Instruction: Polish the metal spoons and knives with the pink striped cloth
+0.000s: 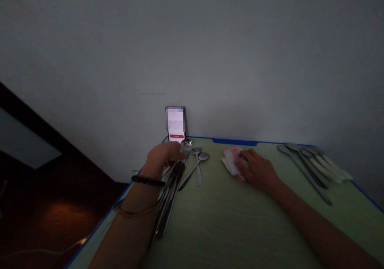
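My left hand (166, 153) reaches over a pile of metal cutlery (170, 197) on the left side of the table. Its fingers curl down among the handles beside a shiny round-bowled spoon (186, 144); they look closed, but what they grip is hidden. Just right of the pile, two spoons lie crossed, a longer one (204, 156) over a shorter one (199, 177). My right hand (255, 168) is closed on a folded pink and white cloth (231, 161), which rests on the tabletop.
A lit phone (176, 123) leans against the wall behind the left hand. At the right of the green, blue-edged table (228, 225) lies another group of utensils: long-handled spoons (306, 175) and several pale-handled pieces (330, 167). The grey wall (210, 61) borders the table's far edge.
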The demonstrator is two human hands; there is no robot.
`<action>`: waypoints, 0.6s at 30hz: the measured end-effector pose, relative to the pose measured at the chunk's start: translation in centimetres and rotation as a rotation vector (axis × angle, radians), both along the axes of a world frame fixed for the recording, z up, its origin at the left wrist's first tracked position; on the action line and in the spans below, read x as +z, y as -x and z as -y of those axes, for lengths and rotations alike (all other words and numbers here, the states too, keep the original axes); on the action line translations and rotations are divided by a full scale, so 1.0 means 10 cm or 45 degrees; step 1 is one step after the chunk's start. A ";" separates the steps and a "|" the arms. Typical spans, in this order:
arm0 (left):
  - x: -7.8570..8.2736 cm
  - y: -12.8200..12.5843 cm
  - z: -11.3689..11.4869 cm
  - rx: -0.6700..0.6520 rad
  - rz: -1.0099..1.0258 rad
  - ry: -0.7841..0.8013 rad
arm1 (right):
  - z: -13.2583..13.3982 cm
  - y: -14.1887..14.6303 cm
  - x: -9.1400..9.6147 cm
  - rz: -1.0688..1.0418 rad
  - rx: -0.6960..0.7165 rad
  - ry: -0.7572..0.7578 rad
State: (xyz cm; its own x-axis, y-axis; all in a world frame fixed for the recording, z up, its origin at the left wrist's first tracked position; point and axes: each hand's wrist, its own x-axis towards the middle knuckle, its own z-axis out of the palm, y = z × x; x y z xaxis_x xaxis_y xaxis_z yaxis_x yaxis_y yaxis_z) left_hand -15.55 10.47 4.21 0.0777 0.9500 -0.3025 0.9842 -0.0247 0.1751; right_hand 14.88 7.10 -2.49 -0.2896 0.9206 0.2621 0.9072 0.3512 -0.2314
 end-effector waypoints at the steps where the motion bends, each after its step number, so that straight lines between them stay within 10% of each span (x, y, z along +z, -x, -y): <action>1: 0.04 -0.01 0.00 -0.007 0.018 0.047 | 0.01 0.00 0.00 0.008 0.015 0.003; 9: 0.28 -0.38 0.17 -0.223 0.357 0.432 | 0.06 -0.07 -0.11 -0.079 0.242 -0.072; 18: 0.08 -0.88 0.24 -0.326 0.642 0.715 | 0.10 -0.23 -0.16 -0.825 -0.044 -0.056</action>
State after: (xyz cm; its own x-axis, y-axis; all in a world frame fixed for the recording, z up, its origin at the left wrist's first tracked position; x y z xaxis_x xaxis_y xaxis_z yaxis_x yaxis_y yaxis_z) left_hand -6.78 8.04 4.98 0.5276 0.6003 -0.6010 0.7590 -0.0153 0.6510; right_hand 17.22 6.09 -4.07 -0.0304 0.9110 0.4112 0.5995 0.3458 -0.7218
